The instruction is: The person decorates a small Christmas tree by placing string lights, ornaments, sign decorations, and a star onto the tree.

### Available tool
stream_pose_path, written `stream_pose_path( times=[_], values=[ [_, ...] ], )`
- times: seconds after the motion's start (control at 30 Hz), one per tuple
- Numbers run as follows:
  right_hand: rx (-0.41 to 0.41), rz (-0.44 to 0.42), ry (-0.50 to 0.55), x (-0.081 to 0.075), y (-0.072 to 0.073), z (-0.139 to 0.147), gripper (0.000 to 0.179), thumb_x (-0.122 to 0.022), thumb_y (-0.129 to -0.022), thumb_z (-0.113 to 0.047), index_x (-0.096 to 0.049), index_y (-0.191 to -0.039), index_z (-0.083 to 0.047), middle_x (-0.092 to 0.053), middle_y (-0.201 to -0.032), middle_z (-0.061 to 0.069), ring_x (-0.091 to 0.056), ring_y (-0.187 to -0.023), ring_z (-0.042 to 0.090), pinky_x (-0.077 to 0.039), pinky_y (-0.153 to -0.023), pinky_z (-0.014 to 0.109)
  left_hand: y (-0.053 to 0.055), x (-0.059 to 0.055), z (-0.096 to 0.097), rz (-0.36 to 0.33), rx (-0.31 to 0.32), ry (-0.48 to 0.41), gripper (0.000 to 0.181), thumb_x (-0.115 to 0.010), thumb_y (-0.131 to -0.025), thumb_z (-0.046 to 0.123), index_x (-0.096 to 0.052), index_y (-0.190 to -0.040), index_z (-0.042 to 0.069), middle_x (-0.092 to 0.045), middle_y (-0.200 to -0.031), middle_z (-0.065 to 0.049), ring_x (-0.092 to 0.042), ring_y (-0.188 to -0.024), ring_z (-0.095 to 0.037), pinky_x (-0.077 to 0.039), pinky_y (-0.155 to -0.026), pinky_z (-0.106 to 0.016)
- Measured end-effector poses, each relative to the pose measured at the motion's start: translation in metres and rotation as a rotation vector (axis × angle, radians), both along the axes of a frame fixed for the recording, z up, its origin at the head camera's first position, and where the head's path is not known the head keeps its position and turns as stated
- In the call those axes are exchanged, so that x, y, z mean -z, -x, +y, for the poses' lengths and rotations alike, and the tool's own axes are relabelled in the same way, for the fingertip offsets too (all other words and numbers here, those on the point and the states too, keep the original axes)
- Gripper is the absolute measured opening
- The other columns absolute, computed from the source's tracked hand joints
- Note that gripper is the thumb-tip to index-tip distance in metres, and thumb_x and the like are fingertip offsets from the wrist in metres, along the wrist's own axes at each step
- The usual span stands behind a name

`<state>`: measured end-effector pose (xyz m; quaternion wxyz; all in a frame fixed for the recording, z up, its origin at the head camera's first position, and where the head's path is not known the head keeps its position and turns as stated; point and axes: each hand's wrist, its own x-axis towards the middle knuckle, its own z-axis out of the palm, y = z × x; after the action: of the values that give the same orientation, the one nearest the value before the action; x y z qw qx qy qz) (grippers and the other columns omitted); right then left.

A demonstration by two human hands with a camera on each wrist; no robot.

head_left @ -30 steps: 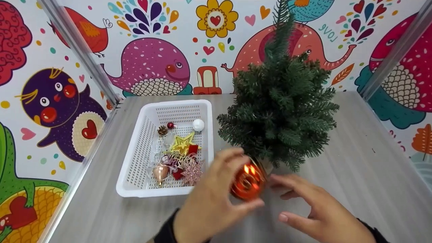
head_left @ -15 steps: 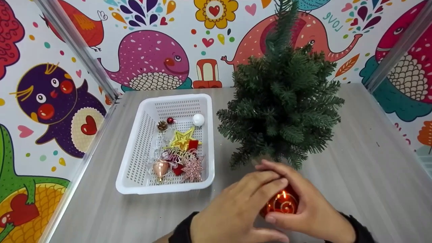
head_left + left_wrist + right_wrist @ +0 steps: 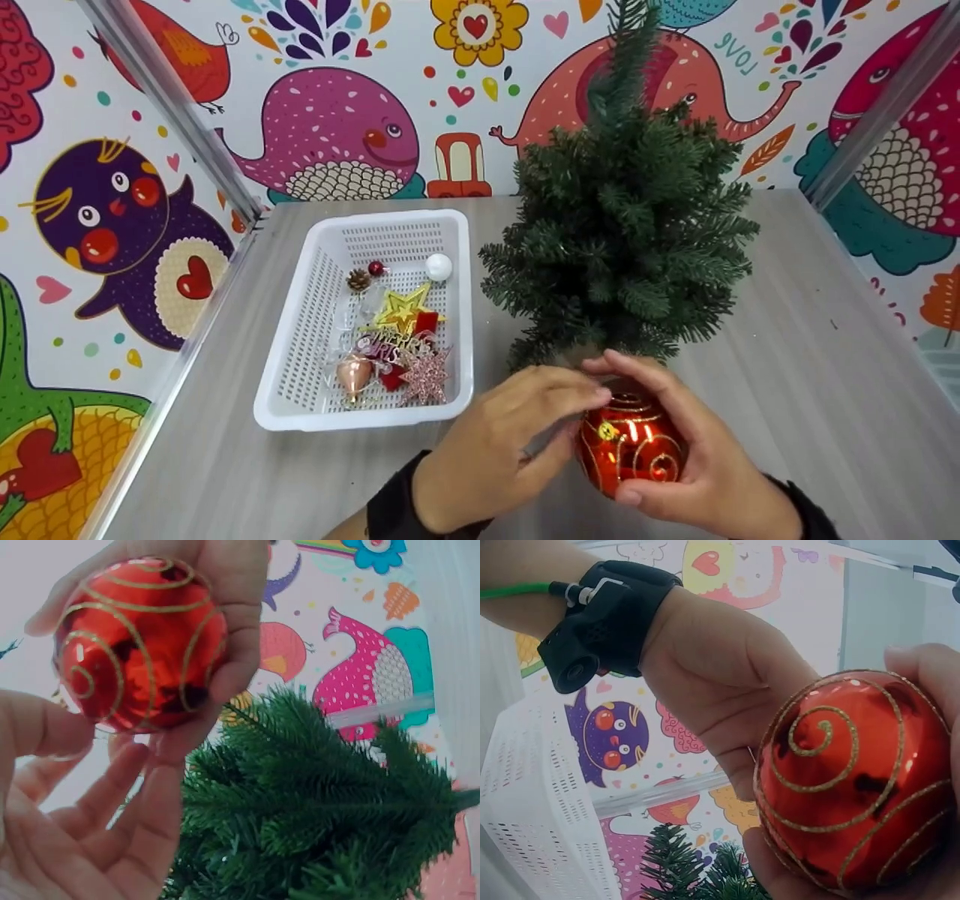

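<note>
A shiny red Christmas bauble with gold glitter swirls sits in my right hand, in front of the tree. The fingers and thumb of that hand curl round the ball's far and right sides. Its small gold cap faces left in the head view. My left hand is at the ball's left side, with fingertips right at its surface and the fingers loosely bent. The left wrist view shows the left thumb by the ball's edge. Behind both hands stands a small green artificial Christmas tree.
Left of the tree, a white perforated basket contains a gold star, a pink glitter star, a white ball, a pine cone and other ornaments. Walls with cartoon prints enclose the grey table.
The bauble has passed from my left hand into my right, moving right and nearer to me. Over the last half second the left hand has drawn back leftward, uncovering more of the ball.
</note>
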<state>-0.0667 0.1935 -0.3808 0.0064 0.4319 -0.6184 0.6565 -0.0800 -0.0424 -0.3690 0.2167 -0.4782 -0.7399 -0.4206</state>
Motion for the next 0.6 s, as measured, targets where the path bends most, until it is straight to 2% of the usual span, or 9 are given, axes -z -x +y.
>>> stream_pose_path(
  times=[0.17,0.27,0.33,0.43,0.53,0.6],
  values=[
    [0.022,-0.055,-0.03,-0.0006,-0.0013,0.0019,0.089,-0.073,-0.084,0.013,-0.023,-0.157,0.014,-0.04,-0.158,0.025,-0.056,-0.137,0.025,-0.061,-0.095,0.034,0.0014,0.0012,0.0032,0.062,-0.029,-0.057,0.014,-0.069,-0.099,0.008,-0.07,-0.113,0.009,-0.07,-0.122,-0.008,-0.069,-0.116,-0.017,-0.053,-0.104,-0.023],
    [0.048,-0.038,-0.063,0.0002,-0.0002,0.0017,0.09,-0.075,-0.082,0.012,-0.026,-0.156,0.013,-0.042,-0.157,0.024,-0.057,-0.135,0.024,-0.061,-0.094,0.032,0.0014,0.0034,0.005,0.093,-0.022,-0.108,0.007,-0.065,-0.102,0.01,-0.069,-0.107,0.008,-0.071,-0.116,-0.008,-0.07,-0.109,-0.016,-0.055,-0.1,-0.023],
    [0.057,-0.021,-0.071,0.0008,0.0006,0.0014,0.09,-0.077,-0.081,0.011,-0.027,-0.156,0.013,-0.044,-0.156,0.024,-0.057,-0.135,0.024,-0.061,-0.094,0.032,0.0021,0.005,0.0061,0.118,-0.004,-0.138,0.012,-0.062,-0.104,0.015,-0.067,-0.108,0.004,-0.072,-0.112,-0.009,-0.071,-0.106,-0.017,-0.056,-0.099,-0.024],
    [0.065,0.007,-0.08,0.0015,0.0008,0.0011,0.088,-0.079,-0.083,0.007,-0.028,-0.155,0.014,-0.044,-0.155,0.025,-0.057,-0.134,0.023,-0.061,-0.094,0.032,0.0035,0.0058,0.0074,0.149,0.027,-0.154,0.021,-0.069,-0.1,0.02,-0.067,-0.11,0.002,-0.074,-0.109,-0.01,-0.071,-0.104,-0.017,-0.056,-0.099,-0.025],
    [0.062,-0.001,-0.094,0.0013,-0.0001,0.0011,0.089,-0.079,-0.082,0.008,-0.028,-0.155,0.013,-0.044,-0.156,0.024,-0.057,-0.134,0.023,-0.061,-0.093,0.032,0.004,0.0052,0.0079,0.172,0.031,-0.135,0.024,-0.078,-0.092,0.017,-0.07,-0.11,0.003,-0.075,-0.107,-0.008,-0.072,-0.102,-0.016,-0.056,-0.1,-0.024],
    [0.066,-0.018,-0.109,0.0008,-0.0009,0.0018,0.089,-0.077,-0.081,0.011,-0.029,-0.156,0.011,-0.044,-0.156,0.022,-0.058,-0.133,0.022,-0.061,-0.092,0.031,0.0042,0.0041,0.0074,0.184,0.026,-0.125,0.02,-0.079,-0.091,0.012,-0.073,-0.108,0.005,-0.076,-0.106,-0.006,-0.072,-0.099,-0.015,-0.056,-0.098,-0.022]
  ],
)
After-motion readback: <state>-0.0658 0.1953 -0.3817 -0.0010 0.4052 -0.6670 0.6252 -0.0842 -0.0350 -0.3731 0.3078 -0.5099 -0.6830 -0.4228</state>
